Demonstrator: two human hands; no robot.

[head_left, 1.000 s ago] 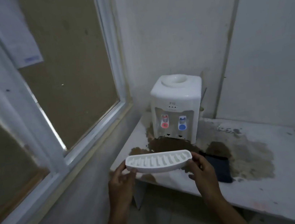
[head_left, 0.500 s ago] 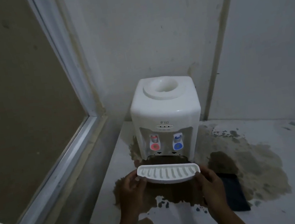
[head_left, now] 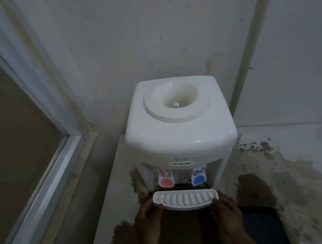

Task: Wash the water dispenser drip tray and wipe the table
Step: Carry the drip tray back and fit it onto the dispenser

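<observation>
A white slotted drip tray [head_left: 185, 198] is held level at the foot of the white water dispenser [head_left: 180, 133], just below its red tap [head_left: 166, 181] and blue tap [head_left: 198, 179]. My left hand [head_left: 148, 216] grips the tray's left end and my right hand [head_left: 225, 211] grips its right end. The tray's back edge sits at the dispenser's dark base opening. The white table [head_left: 303, 139] shows large brown wet stains around the dispenser.
A dark blue cloth [head_left: 261, 225] lies on the table to the right of my right hand. A window frame [head_left: 46, 179] runs along the left. Walls stand close behind the dispenser.
I have come closer to the dispenser. Both hands have carried the tray forward from in front of the table edge up to the dispenser's base.
</observation>
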